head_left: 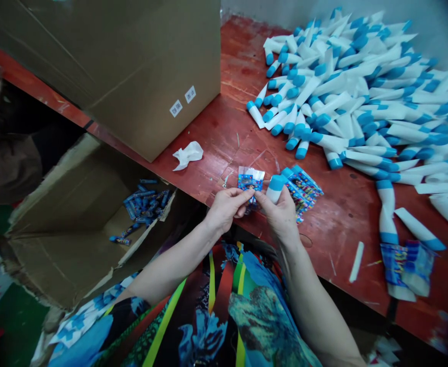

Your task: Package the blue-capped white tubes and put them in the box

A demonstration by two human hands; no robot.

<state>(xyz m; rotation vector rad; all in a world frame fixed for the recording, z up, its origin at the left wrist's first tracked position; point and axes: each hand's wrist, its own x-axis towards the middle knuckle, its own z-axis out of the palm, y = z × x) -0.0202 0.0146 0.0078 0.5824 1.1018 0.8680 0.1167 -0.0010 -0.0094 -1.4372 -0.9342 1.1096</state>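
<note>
Left hand (226, 208) and right hand (282, 214) pinched a printed packet (251, 180) over the worktop (243, 127), the right also clasping a blue-ended roll (275, 188), apparently opening the packet, next calling for a steady pinch.

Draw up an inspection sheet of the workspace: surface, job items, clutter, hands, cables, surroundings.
Surface: red table, scuffed, with small bits on it.
Job items: printed wrapper between left hand and right hand; white tube with blue end; more wrappers beside the right hand; heap of tubes at far right.
Clutter: crumpled white scrap; white strip near the front edge.
Hands: left pinches the wrapper; right holds the tube, thumb at the wrapper.
Cables: nothing seen.
Surroundings: large cardboard box on the table; open carton lower left, holding blue pieces; another person's sleeve, blurred, at left.
</note>
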